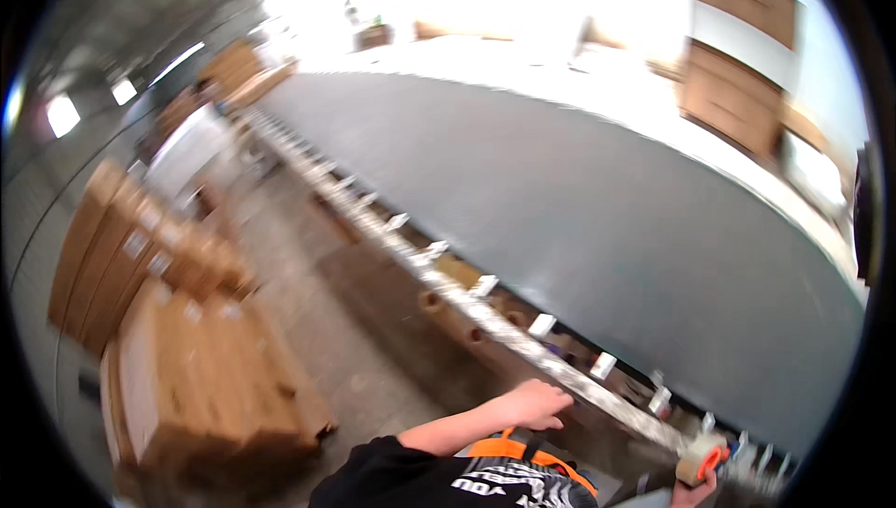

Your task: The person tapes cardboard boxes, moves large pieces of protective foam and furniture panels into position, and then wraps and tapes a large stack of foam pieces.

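Observation:
My right hand [695, 492] is at the lower right, its fingers around a tape dispenser [700, 459] with a wide pale roll and an orange hub. It is beside the near end of a long rail [551, 363], mottled white and brown. My left hand [536, 405] is in front of my body, bent at the wrist, with the fingers loosely stretched toward the right and slightly blurred. Nothing shows in it, and it is apart from the rail. Beyond the rail a long, flat grey surface [579, 200] runs from the near right to the far left.
Small white upright tabs [484, 286] line the rail at intervals. On the left, flat brown cartons lean in a row [121, 256] beside a large carton stack [219, 368] on the floor. Brown drawer fronts [733, 88] stand past the grey surface at the far right.

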The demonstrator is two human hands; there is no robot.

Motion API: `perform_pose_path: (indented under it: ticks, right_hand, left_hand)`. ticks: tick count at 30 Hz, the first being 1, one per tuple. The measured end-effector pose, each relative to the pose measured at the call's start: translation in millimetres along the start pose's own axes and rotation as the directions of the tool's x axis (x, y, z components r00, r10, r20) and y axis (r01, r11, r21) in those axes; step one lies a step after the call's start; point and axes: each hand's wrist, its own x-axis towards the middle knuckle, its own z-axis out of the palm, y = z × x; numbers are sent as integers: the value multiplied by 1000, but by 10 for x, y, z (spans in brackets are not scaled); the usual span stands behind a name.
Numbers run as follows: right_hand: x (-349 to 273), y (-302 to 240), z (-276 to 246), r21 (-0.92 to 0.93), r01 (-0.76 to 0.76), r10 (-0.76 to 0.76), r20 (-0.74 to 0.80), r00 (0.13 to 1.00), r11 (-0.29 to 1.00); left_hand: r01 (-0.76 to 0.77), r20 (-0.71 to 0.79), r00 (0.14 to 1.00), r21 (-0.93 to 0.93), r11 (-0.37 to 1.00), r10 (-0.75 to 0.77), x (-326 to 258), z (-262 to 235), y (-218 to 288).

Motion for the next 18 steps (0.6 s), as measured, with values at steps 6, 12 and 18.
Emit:
perform_pose_path:
  ticks: [6,12,18]
  right_hand:
    - [-513,-384,79,-36,256,-256,-269,929,966]
    - [-1564,-1072,-1008,-111,490,-487,-428,762,864]
    - [-2505,-1723,-1229,-138,626,-512,-720,469,768]
  left_hand:
    - [-303,74,946,-150,941,316,610,221,869]
    - [-583,155,734,-355,730,661,1566,1113,2465]
    - [-733,486,465,-258,630,740,2310,1282,4392]
